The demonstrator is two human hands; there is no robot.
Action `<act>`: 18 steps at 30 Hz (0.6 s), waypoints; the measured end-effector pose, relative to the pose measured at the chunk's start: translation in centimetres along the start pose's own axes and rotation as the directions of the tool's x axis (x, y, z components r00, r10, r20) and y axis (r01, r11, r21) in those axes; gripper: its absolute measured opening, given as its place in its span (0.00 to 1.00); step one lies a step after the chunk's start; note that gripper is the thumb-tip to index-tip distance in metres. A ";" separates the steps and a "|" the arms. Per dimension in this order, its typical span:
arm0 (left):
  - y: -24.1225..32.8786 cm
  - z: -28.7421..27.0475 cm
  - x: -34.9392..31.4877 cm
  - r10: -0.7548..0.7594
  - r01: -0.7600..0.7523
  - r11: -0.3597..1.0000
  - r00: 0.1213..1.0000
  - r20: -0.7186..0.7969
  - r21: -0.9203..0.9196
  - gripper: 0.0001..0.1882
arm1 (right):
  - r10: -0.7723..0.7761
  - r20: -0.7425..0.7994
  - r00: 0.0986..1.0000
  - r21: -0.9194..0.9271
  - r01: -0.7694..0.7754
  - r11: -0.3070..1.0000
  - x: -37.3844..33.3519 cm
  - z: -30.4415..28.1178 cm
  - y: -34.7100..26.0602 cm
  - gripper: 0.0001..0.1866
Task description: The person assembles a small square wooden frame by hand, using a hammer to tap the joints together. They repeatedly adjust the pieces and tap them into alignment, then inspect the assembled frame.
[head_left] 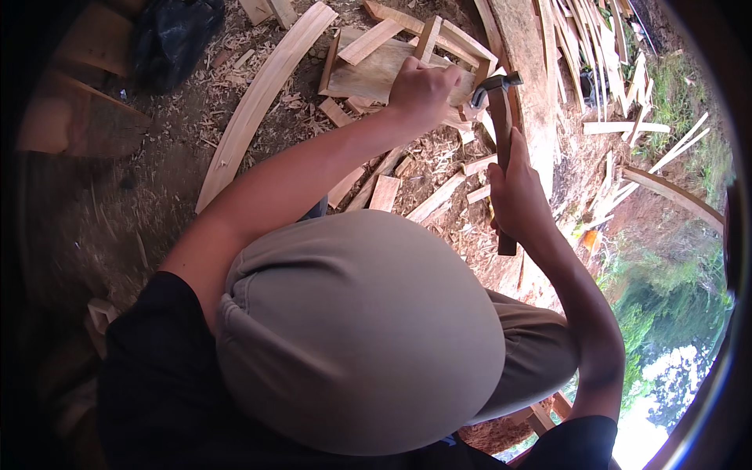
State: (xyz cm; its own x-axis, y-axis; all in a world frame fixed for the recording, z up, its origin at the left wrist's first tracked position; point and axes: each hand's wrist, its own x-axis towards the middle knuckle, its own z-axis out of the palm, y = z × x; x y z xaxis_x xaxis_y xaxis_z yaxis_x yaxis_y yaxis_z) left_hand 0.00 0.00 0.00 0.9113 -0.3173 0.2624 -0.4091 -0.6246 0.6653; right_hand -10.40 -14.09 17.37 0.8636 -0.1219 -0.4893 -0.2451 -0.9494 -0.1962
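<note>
My right hand point(518, 192) is wrapped round the wooden handle of a claw hammer point(503, 117). The hammer stands nearly upright in the picture, its dark metal head at the top, close to my left hand. My left hand point(425, 95) is closed, resting at the near edge of a small wooden frame point(364, 77) made of a flat panel with narrow strips round it. What its fingers hold, if anything, is hidden. A short crosspiece point(428, 39) of the frame runs out just beyond my left knuckles.
Wood shavings and offcuts point(384, 193) litter the ground. A long curved plank point(262, 106) lies left of the frame, and a broad board point(536, 94) runs along its right. Thin strips point(583, 47) are heaped far right. A black plastic bag point(174, 39) sits far left.
</note>
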 end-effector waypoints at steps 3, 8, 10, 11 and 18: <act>-1.5 -1.6 1.0 0.031 -0.031 0.997 1.000 0.005 0.064 0.17 | -0.121 -0.092 0.988 -0.057 0.117 0.992 0.9 1.2 -1.1 0.38; -1.7 -1.0 -0.8 0.021 -0.021 1.000 0.999 -0.038 0.020 0.17 | -0.151 0.045 0.987 -0.018 0.152 0.988 1.2 1.4 -2.9 0.41; -1.3 -1.1 -0.7 0.017 -0.017 1.000 0.998 -0.055 0.002 0.16 | -0.145 0.047 0.988 0.039 0.144 0.989 1.0 1.4 -2.8 0.42; -1.1 -1.2 -0.6 0.014 -0.014 1.000 0.998 -0.064 -0.006 0.16 | -0.153 0.049 0.987 0.037 0.151 0.988 0.6 1.5 -2.9 0.43; -0.4 -0.6 -0.6 0.055 -0.057 0.998 0.994 -0.093 -0.019 0.13 | -0.038 0.151 0.988 0.303 -0.010 0.953 0.8 3.3 -2.2 0.45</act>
State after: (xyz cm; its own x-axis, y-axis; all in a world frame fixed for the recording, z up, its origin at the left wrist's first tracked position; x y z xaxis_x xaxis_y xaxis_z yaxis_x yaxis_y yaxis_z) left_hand -0.34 0.87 0.02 0.8880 -0.2834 0.3621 -0.4591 -0.5922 0.6622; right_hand -10.62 -11.14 14.63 0.7956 -0.0406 -0.6045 -0.3754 -0.8162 -0.4393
